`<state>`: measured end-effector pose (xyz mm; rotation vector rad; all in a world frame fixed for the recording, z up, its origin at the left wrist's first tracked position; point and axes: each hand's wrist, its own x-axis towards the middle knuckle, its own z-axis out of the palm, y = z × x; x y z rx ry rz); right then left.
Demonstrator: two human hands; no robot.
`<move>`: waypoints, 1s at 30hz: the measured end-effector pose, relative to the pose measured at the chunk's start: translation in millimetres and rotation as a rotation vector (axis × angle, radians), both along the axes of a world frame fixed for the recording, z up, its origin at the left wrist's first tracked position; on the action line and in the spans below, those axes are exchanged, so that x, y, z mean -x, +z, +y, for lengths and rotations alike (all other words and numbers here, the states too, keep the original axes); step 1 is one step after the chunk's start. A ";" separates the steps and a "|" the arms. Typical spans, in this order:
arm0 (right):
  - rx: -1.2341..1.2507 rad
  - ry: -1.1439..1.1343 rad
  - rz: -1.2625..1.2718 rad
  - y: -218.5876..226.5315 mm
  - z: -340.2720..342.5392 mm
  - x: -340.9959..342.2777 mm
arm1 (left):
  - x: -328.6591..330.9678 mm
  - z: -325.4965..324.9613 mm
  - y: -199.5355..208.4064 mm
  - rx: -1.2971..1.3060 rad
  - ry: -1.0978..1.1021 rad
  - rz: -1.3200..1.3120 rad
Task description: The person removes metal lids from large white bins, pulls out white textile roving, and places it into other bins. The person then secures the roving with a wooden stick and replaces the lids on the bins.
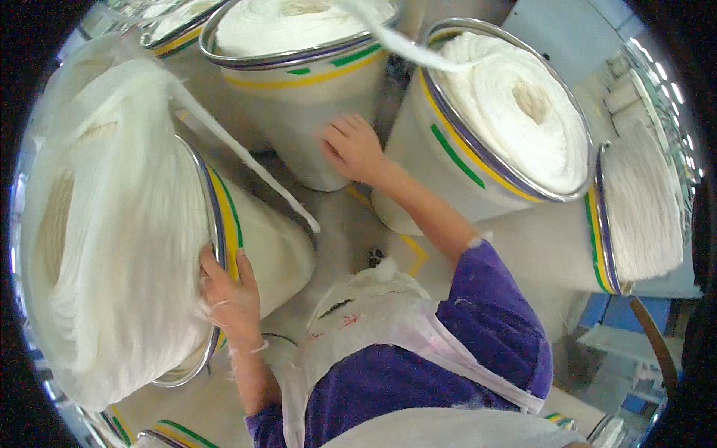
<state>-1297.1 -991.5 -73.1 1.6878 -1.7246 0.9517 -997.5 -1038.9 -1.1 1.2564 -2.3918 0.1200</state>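
Left hand [231, 299] grips the rim [213, 201] of the left can [276, 257], whose coil [134, 261] bulges above it. A loose strand [255, 169] hangs off that coil; dragged, it could snag or soil. Right hand [354, 149], blurred, half-open, apparently empty, is before the middle can [302, 112].

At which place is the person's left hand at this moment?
In the head view, the left hand is left of centre, at the rim of the large left can, beside its white fibre.
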 end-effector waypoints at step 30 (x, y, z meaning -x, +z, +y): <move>-1.015 0.128 -0.349 48.2 -150.6 118.2 | 256.9 -158.8 -18.9 0.083 -0.689 0.225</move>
